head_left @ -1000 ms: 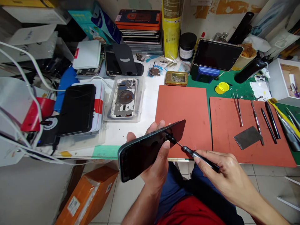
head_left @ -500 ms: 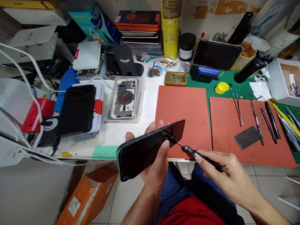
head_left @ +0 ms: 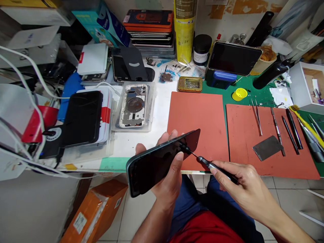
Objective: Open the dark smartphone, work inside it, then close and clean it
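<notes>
My left hand (head_left: pixel 170 172) is closed round a dark smartphone (head_left: pixel 154 172), with the thumb on its front and the fingertips behind its upper edge. The phone is tilted over the front edge of the bench. In my right hand (head_left: pixel 240 184) is a slim black screwdriver (head_left: pixel 209 164), held like a pen. Its thin shaft points up and left at the phone's right part; I cannot tell whether the tip touches the glass, which mirrors it. Below the phone's right end lies a reddish-brown mat (head_left: pixel 198 114).
On a second mat (head_left: pixel 240 141) lie tweezers (head_left: pixel 257 118), several slim tools and a thin dark plate (head_left: pixel 267 148). A gold tin (head_left: pixel 190 84) and a yellow cap (head_left: pixel 239 94) stand behind. At left are an opened phone back (head_left: pixel 133 106) in a clear case, a black phone (head_left: pixel 82 118) and white cables.
Almost nothing differs. Both hands, the phone and the screwdriver keep nearly the same pose; the whole view has shifted very slightly.
</notes>
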### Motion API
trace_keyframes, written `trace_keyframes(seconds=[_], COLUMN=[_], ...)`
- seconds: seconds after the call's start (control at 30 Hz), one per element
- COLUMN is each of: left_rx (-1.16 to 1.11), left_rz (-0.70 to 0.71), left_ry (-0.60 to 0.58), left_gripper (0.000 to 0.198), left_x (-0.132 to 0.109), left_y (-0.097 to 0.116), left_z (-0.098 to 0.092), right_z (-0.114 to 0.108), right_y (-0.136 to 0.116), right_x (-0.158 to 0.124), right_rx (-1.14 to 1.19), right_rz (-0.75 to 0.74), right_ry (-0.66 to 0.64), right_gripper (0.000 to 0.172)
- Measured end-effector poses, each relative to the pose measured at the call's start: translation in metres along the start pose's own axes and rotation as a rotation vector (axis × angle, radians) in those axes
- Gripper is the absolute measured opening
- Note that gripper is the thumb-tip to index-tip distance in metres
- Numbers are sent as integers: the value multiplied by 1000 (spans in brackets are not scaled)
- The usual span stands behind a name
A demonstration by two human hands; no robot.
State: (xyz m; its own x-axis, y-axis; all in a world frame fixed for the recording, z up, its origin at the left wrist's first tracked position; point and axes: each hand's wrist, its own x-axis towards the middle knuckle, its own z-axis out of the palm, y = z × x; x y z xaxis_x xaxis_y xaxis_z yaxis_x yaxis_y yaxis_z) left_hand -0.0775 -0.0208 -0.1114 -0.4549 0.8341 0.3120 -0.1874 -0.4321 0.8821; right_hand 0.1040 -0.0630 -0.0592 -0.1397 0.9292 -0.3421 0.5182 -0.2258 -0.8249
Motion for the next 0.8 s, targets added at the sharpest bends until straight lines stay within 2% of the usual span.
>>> trace_keyframes(seconds=[0.2,0.47,0.8], left_rx=[-56,6,-15], left_rz=[0,3,11], left_ry=[-18,11,-11], left_gripper=[80,80,80], left_x=[2,0,1], left_y=[1,1,0], left_z=[2,0,1], right_z=[-1,-1,2], right_y=[-3,-4,-8], right_x=[1,1,8], right_rx=[-14,-89,-212], right_rz=[-2,-49,-122], right_ry=[-8,3,100], right_gripper=[40,41,54])
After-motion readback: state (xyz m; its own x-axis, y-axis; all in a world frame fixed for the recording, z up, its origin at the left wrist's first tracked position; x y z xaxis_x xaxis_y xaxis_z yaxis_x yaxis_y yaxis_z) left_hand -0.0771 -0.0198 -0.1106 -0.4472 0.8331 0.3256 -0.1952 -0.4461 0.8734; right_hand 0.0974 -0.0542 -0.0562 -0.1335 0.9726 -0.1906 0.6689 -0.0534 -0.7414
